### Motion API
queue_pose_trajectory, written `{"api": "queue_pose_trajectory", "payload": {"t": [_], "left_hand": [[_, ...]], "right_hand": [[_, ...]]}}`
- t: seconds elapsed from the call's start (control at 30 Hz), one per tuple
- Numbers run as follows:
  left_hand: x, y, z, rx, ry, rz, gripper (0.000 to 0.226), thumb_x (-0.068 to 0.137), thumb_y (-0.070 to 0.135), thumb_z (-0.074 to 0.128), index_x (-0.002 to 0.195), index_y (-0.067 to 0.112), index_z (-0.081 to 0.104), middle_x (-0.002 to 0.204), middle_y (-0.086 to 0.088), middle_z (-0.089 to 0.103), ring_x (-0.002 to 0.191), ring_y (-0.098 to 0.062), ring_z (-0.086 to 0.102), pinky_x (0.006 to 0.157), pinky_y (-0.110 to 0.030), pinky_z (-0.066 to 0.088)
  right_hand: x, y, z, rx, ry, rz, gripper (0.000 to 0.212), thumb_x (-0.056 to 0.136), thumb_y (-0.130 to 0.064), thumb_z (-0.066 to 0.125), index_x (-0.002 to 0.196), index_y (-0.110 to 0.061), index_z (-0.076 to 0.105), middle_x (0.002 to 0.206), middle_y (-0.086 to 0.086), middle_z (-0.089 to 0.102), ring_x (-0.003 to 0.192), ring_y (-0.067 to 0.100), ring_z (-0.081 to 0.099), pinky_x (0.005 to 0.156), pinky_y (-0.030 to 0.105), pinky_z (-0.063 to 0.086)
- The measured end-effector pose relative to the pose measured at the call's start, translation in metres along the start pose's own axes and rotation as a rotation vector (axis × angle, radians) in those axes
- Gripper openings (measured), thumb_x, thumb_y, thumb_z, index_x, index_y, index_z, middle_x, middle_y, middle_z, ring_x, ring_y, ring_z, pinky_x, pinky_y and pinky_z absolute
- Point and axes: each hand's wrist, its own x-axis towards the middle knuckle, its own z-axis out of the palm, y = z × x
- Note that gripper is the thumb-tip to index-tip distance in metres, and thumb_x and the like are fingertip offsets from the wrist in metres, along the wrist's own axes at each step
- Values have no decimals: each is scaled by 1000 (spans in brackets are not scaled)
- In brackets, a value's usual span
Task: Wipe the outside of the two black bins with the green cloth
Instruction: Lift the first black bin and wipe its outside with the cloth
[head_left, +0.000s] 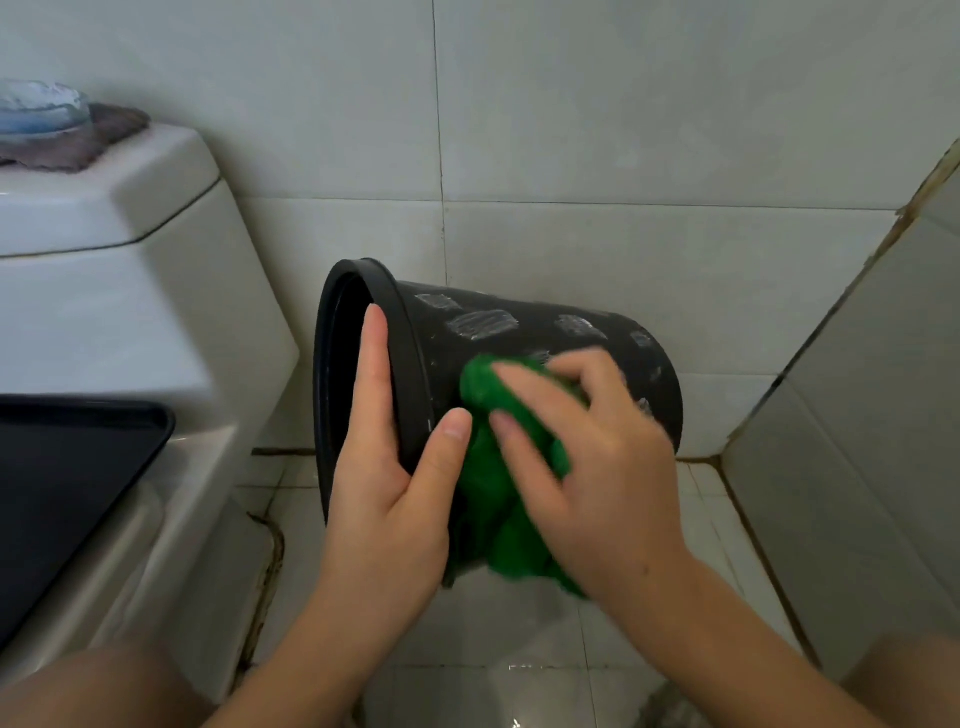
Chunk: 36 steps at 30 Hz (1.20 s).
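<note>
While the black bin (519, 353) is held tipped on its side above the tiled floor (675, 519), its open mouth is turned toward the toilet tank (130, 270), which stands just beyond the left hand's fingertips. A dark tray-like slab (67, 483) is seen lower on that side, and a folded cloth with a pale dish (41, 111) on it is seen on the tank lid. The wall (623, 104) lies behind the bin, past the fingers of both hands, and a second tiled wall (857, 389) closes in beyond the right hand's knuckles. Only one bin is seen, along with one green cloth (498, 519). The bin's rim is gripped by the left hand (389, 499), fingers laid inside the mouth and thumb pressed on the outer wall. The cloth is bunched under the right hand (587, 457), whose curled fingers press it against the bin's side, just beside the left thumb. Several pale smears are left on the bin wall above the right fingertips. Bare floor is seen below the wrists, between two knees.
</note>
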Motion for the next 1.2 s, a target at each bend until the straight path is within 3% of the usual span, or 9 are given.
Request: {"api": "queue_pose_trajectory", "payload": {"t": [0.17, 0.23, 0.37, 0.5, 0.67, 0.87, 1.03, 1.13, 1.2], "left_hand": [[11, -4, -12, -67, 93, -70, 75, 84, 23, 52, 153, 32, 23, 141, 20, 50, 125, 5, 50, 103, -19, 42], [14, -4, -14, -75, 109, -80, 74, 84, 23, 52, 152, 33, 22, 144, 19, 48, 130, 1, 48, 112, -32, 37], [13, -1, -15, -63, 124, -71, 74, 85, 22, 51, 152, 34, 21, 146, 18, 46, 131, 0, 46, 113, -38, 36], [13, -6, -18, -92, 171, -143, 74, 83, 27, 52, 152, 36, 25, 142, 19, 51, 127, 1, 51, 112, -36, 38], [11, -4, -14, -83, 156, -137, 74, 85, 26, 51, 152, 37, 22, 138, 21, 53, 125, 2, 52, 109, -31, 40], [11, -5, -19, -41, 172, -92, 73, 87, 29, 49, 153, 37, 20, 146, 19, 45, 128, 4, 47, 111, -32, 39], [-1, -4, -7, 52, 31, -8, 67, 89, 21, 47, 143, 45, 17, 151, 17, 37, 131, 10, 42, 103, -9, 36], [-3, -7, -7, 56, 14, 0, 65, 88, 23, 47, 141, 49, 19, 151, 12, 40, 133, 4, 43, 107, -18, 37], [-1, -7, -8, 26, 39, -26, 66, 87, 24, 47, 142, 48, 20, 146, 15, 46, 126, 8, 48, 100, -12, 41]], "right_hand": [[-22, 0, 7, -20, -23, -220, 27, 98, -30, 55, 123, -21, 59, 98, 7, 63, 78, 15, 59, 59, 25, 53], [-8, 9, 9, -23, 49, -104, 28, 96, -30, 56, 119, -17, 67, 96, 6, 62, 78, 11, 57, 61, 20, 49], [-6, 8, 10, -75, 79, 18, 31, 95, -31, 55, 117, -15, 70, 97, 4, 59, 78, 8, 53, 59, 17, 43], [-30, -9, 15, -45, -24, -215, 25, 99, -30, 53, 121, -20, 61, 97, 8, 63, 75, 18, 60, 55, 26, 51], [-5, 8, 14, -68, 67, -41, 29, 96, -29, 56, 116, -14, 69, 97, 5, 60, 76, 12, 57, 57, 22, 50], [-31, -13, 21, -21, -48, -209, 25, 99, -30, 51, 121, -19, 58, 97, 9, 63, 74, 19, 61, 55, 28, 53], [15, 6, 9, -17, 19, 69, 32, 94, -35, 52, 116, -20, 70, 94, -2, 57, 74, 7, 54, 59, 23, 48], [-2, -9, 9, 11, -11, 18, 29, 94, -30, 53, 114, -16, 70, 94, 1, 55, 73, 10, 54, 59, 22, 47], [-16, -19, 10, 86, -62, -34, 28, 96, -28, 53, 114, -14, 70, 96, 3, 56, 75, 11, 55, 60, 23, 50]]}}
